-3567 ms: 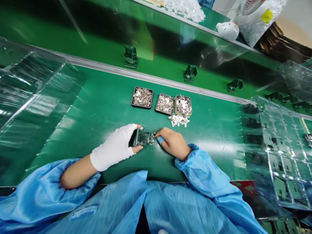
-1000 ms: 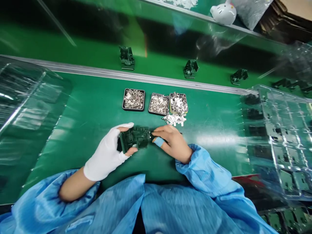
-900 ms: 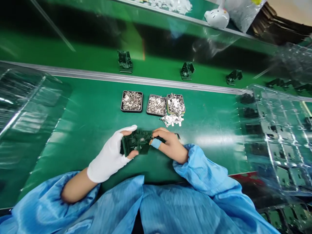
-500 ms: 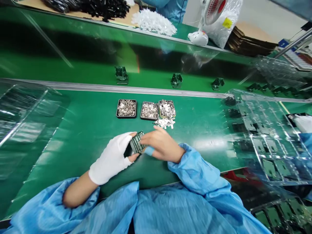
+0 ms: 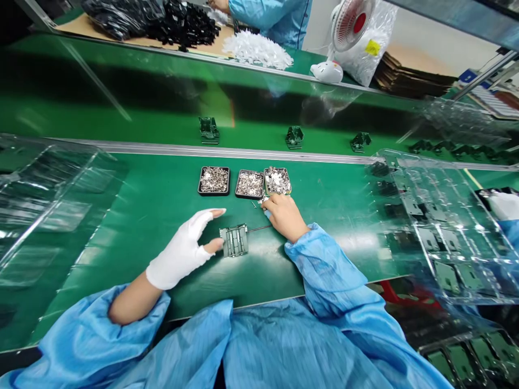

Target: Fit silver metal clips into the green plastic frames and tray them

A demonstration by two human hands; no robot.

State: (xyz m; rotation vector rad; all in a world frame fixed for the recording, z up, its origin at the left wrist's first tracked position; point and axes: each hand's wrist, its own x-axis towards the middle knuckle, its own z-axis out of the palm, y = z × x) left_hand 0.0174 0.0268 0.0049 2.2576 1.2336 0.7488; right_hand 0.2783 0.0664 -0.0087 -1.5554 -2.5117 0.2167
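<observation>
A green circuit-board assembly with parallel slots lies flat on the bench. My left hand, in a white fingerless glove, is beside it, thumb near its left edge and fingers spread. From the assembly's right side a thin dark line, perhaps a wire, runs toward my right hand. That hand is bare, with blue tape on a finger; its fingertips are pressed together at loose silver metal pieces, and what they pinch is hidden. Behind are a left tray, a middle tray and a right tray of small metal parts.
Clear plastic trays with boards stand at the right, and more clear trays at the left. Several board assemblies sit beyond the metal rail. On the shelf are black parts, white pieces and a fan; a co-worker's blue sleeve shows behind.
The circuit-board assembly has gone from my hands onto the bench. My left hand has opened off it. My right hand has moved forward to the loose metal pieces.
</observation>
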